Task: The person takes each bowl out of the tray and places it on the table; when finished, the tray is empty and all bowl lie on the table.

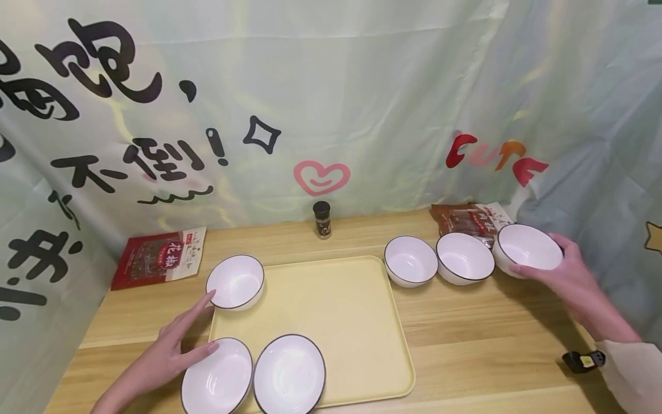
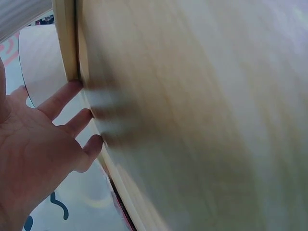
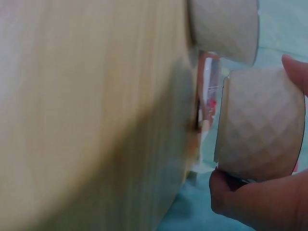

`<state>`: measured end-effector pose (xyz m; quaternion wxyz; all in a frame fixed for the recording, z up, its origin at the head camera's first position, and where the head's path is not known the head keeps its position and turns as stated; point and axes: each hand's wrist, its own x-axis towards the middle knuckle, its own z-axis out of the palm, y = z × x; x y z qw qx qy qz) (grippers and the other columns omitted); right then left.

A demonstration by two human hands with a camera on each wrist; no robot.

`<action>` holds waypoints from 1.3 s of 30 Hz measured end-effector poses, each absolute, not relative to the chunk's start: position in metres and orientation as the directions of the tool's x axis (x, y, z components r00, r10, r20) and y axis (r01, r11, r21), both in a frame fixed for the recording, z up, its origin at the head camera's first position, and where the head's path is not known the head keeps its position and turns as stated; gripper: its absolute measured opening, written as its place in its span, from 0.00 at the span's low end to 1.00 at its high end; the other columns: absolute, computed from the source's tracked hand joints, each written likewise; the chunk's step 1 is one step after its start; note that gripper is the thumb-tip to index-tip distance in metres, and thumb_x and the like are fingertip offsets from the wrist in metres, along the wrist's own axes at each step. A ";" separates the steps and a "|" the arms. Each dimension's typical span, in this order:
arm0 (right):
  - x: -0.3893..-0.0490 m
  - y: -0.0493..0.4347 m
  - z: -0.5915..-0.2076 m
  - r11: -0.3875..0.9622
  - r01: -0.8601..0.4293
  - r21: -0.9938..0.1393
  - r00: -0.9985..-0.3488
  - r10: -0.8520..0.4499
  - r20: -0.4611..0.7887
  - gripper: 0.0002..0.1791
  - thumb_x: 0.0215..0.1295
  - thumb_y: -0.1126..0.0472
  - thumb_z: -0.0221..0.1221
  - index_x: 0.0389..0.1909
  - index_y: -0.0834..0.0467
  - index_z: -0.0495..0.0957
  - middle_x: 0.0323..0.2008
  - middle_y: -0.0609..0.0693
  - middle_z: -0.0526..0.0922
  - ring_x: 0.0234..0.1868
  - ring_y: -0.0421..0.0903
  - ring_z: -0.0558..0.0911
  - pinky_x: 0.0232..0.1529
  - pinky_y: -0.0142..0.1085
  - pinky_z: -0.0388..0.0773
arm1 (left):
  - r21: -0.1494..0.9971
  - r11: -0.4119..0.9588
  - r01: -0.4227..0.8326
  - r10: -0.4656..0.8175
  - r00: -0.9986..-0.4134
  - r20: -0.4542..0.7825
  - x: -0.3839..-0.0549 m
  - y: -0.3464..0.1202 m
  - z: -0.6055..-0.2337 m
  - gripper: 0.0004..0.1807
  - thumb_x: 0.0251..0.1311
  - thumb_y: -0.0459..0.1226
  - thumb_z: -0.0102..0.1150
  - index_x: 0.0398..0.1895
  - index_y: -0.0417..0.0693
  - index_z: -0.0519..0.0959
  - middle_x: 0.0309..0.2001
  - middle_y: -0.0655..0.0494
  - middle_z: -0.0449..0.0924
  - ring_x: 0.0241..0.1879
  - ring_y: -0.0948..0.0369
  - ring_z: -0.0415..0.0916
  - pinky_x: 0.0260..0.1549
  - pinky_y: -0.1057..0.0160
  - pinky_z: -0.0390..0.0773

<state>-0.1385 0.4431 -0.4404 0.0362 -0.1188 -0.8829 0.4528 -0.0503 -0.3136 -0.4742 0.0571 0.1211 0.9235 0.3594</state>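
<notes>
At the far right of the head view, my right hand (image 1: pixel 566 276) grips a white dark-rimmed bowl (image 1: pixel 530 248) between thumb and fingers. The right wrist view shows that bowl's diamond-patterned side (image 3: pixel 262 125), with its base apart from the wooden table. To its left stand a second bowl (image 1: pixel 465 257) and a third bowl (image 1: pixel 410 260). My left hand (image 1: pixel 162 351) spreads its fingers, the index tip at an upper-left bowl (image 1: pixel 236 280) and the thumb over the rim of a lower-left bowl (image 1: pixel 219 379). Beside that one is another bowl (image 1: pixel 289 374). In the left wrist view, straight fingertips (image 2: pixel 72 89) lie near the table's surface.
A pale yellow tray (image 1: pixel 357 328) lies on the wooden table (image 1: pixel 476 356), partly under the left bowls. Behind it stands a black-capped spice jar (image 1: pixel 322 220). A red spice packet (image 1: pixel 160 257) lies at the left, another packet (image 1: pixel 468 221) behind the right bowls. Printed cloth (image 1: pixel 388 115) hangs behind.
</notes>
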 end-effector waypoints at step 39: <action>-0.142 0.444 -0.461 0.559 0.119 -0.821 -0.988 0.145 -0.045 0.63 0.71 0.56 0.73 0.84 0.71 0.33 0.78 0.78 0.46 0.66 0.69 0.60 0.49 0.18 0.62 | 0.686 0.706 0.172 0.260 -0.965 -0.025 -0.049 -0.313 -0.474 0.54 0.70 0.49 0.74 0.90 0.75 0.49 0.78 0.34 0.67 0.78 0.27 0.54 0.59 0.13 0.52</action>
